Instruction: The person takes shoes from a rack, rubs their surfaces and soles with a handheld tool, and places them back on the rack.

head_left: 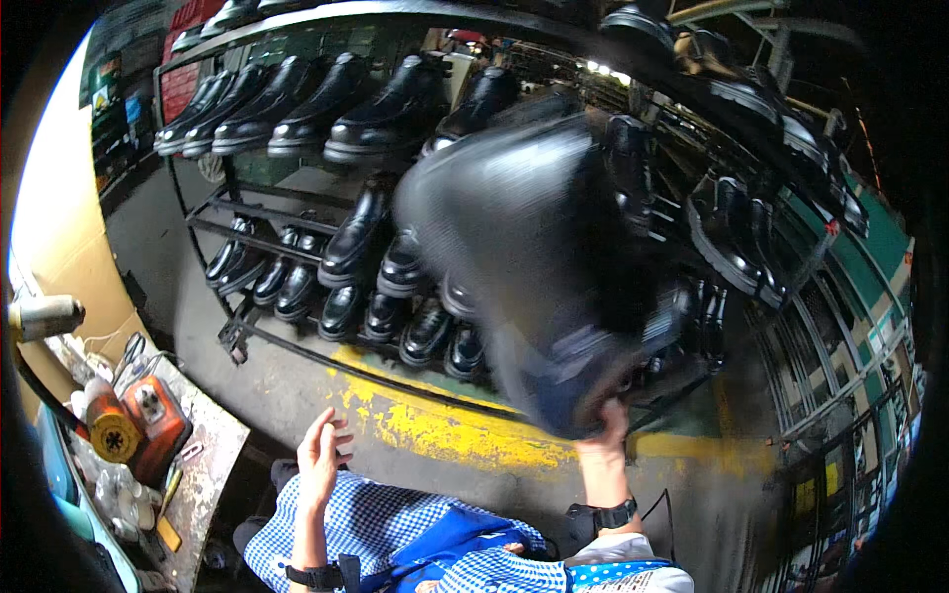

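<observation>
A black leather shoe (524,217), large and smeared by motion, is held up in front of me, its toe toward the upper left. My right hand (611,430) is closed on its lower end; the shoe hides some of the fingers. Over my lap my left hand (318,460) stays empty, fingers apart and pointing up. Behind the held shoe stands a black metal rack (198,198) carrying several glossy black shoes (390,109) on its tiers. Part of the rack is hidden by the shoe.
At the left is a worn worktable (213,435) with an orange-red device (158,420), a yellow-handled tool (170,534) and crumpled clear plastic (124,499). A worn yellow stripe (435,425) crosses the floor below the rack. Metal frames (840,336) line the right side.
</observation>
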Available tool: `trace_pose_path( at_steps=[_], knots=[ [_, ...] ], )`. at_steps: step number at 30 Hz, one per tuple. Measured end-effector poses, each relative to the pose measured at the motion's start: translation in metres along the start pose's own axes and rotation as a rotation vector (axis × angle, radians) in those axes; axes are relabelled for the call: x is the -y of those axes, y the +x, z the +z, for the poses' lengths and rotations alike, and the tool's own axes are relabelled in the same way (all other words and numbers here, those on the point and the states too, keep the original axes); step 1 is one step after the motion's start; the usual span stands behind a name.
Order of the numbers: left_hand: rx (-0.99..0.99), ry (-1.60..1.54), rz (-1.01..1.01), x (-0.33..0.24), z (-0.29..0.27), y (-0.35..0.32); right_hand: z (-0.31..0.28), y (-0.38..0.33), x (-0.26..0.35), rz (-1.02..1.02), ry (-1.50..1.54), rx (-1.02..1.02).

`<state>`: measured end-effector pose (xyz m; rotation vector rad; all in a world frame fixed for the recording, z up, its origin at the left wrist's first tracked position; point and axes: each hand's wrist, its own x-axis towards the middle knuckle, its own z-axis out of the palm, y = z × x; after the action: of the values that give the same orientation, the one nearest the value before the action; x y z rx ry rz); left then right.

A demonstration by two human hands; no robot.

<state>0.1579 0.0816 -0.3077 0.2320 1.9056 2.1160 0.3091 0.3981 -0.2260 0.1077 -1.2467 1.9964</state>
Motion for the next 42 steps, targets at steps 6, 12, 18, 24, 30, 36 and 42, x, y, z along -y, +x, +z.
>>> trace_pose_path(
  at_steps=[6,12,18,24,30,36,42],
  knots=[
    [-0.097,0.685,0.151,0.078,-0.021,0.003,-0.009,0.017,0.082,-0.211,-0.181,-0.598],
    [-0.038,0.538,0.109,0.071,-0.015,0.0,-0.012,0.048,0.105,-0.406,-0.348,-0.723],
    [-0.04,0.47,0.081,0.066,-0.012,-0.006,-0.001,0.096,0.116,-0.386,-0.548,-0.753],
    [-0.016,0.392,0.025,0.074,-0.01,-0.001,-0.01,0.176,0.133,-0.341,-0.614,-0.856],
    [-0.08,0.353,0.038,0.089,-0.02,0.001,-0.016,0.178,0.119,0.132,-0.517,-0.7],
    [-0.055,0.42,0.095,0.088,-0.009,0.003,0.015,0.098,0.04,-0.294,-0.464,-0.359],
    [-0.086,0.405,0.096,0.079,-0.011,-0.004,0.066,0.026,-0.065,0.495,-0.548,0.173]
  ],
)
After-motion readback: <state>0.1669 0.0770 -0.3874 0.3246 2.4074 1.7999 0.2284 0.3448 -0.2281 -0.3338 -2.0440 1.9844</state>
